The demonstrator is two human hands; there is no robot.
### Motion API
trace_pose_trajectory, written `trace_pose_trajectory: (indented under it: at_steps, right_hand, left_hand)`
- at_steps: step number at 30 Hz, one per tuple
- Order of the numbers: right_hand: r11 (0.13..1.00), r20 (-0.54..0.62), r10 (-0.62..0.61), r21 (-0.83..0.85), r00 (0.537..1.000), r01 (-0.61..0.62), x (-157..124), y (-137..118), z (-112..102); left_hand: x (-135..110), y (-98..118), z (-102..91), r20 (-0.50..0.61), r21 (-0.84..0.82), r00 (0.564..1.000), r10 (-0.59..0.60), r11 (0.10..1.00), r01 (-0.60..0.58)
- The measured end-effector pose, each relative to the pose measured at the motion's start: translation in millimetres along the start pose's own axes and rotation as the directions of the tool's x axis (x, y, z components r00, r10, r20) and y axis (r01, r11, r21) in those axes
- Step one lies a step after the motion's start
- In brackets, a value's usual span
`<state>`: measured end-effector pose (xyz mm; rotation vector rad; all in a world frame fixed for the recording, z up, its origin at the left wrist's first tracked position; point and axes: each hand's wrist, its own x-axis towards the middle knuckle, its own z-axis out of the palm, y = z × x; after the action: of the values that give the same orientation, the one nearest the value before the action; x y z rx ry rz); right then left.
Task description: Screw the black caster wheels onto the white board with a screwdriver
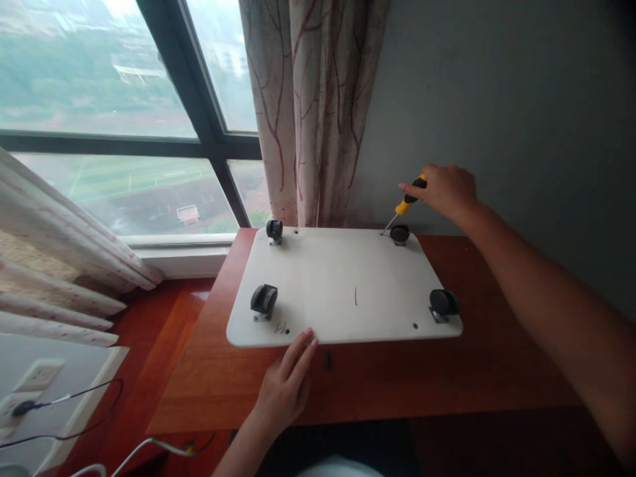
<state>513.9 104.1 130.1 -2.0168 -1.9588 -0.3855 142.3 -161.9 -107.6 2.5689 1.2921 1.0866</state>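
Note:
A white board (328, 281) with rounded corners lies flat, and black caster wheels (264, 299) stand up near its corners. My right hand (447, 189) is closed round the yellow and black handle of a screwdriver (408, 199). Its tilted shaft reaches down to the board's far edge, just left of the far right caster (399, 234). Whether the tip sits in a hole or on a screw is too small to tell. My left hand (288, 381) rests its outstretched fingertips on the board's near edge, beside a small dark hole (287, 331).
The board lies on a brown wooden table (238, 384). Small dark pieces, perhaps screws (328, 360), lie before its near edge. Behind are a curtain (318, 112) and a grey wall (497, 99); a window is at left. Cables (149, 444) run by a wall socket at lower left.

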Motion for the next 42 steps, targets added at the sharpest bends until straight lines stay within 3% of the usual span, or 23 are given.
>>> trace_pose_trajectory:
  at_steps: [3,7,9,11,15,18,20,24,31,42]
  right_hand:
    - [0.996,0.032,-0.015,0.092,0.999,0.012,0.9,-0.7,1.4]
    - [0.903,0.198,-0.259,0.397,0.945,0.165,7.9,6.3,-0.6]
    - [0.864,0.233,-0.309,0.474,0.922,0.170,10.3,10.6,-1.4]
    - [0.892,0.201,-0.253,0.427,0.946,0.148,10.5,12.8,-1.3]
    - [0.985,0.032,-0.104,0.140,0.994,0.098,5.6,9.3,1.2]
    - [0.999,0.030,-0.019,0.039,0.999,0.018,3.1,5.6,2.7]
    - [0.988,0.093,-0.051,0.149,0.994,0.037,3.8,5.7,2.6]
    - [0.890,0.206,-0.245,0.435,0.947,0.136,7.3,9.7,-0.4]
    - [0.981,0.030,-0.166,0.102,0.986,0.163,7.6,3.3,-4.1]
    - [0.994,0.025,-0.051,-0.097,0.998,0.053,-0.1,-19.5,-9.9]
  left_hand:
    - [0.7,0.4,-0.5,-0.002,-0.001,1.000,0.007,1.000,-0.007]
    - [1.5,1.1,-1.4,-0.002,-0.002,1.000,0.007,1.000,-0.007]
    - [1.5,1.2,-1.7,-0.001,-0.003,1.000,0.006,1.000,-0.006]
    - [1.5,1.3,-1.9,-0.001,-0.007,1.000,0.009,1.000,-0.009]
    - [1.5,1.1,-2.0,-0.001,-0.015,1.000,0.012,1.000,-0.012]
    - [1.3,0.7,-1.6,-0.002,-0.022,1.000,0.015,1.000,-0.015]
    - [1.2,0.6,-1.3,-0.002,-0.021,1.000,0.017,1.000,-0.017]
    - [1.4,0.9,-1.6,-0.011,-0.013,1.000,0.019,1.000,-0.019]
    - [1.7,0.6,-1.5,-0.001,-0.021,1.000,0.016,1.000,-0.016]
    - [0.6,0.1,-1.0,0.000,-0.013,1.000,0.013,1.000,-0.013]
